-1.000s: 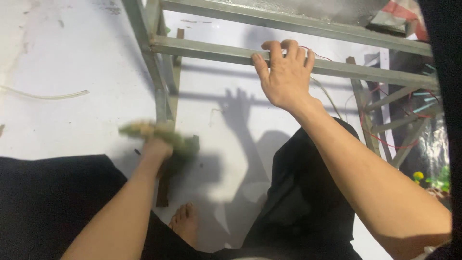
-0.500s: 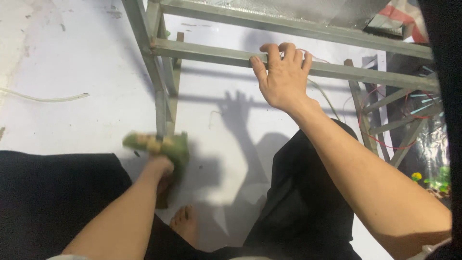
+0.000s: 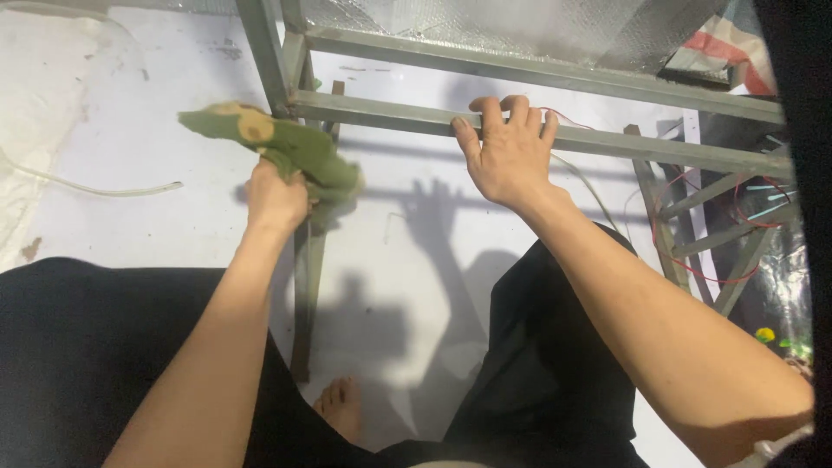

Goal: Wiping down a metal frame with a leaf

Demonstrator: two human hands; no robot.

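Observation:
My left hand grips a crumpled green cloth with tan patches and presses it against the upright grey metal leg of a frame, just below where a crossbar joins. My right hand rests on the horizontal grey crossbar, fingers curled over its top edge. Both forearms reach forward from my dark-clothed legs.
A second grey bar runs above, with a shiny foil-like sheet behind it. Diagonal braces with red and pale wires stand at the right. A thin hose lies on the white floor at left. A bare foot shows below.
My left hand has risen with the green cloth up along the metal leg, from low down to near the crossbar joint. My right hand has stayed on the crossbar.

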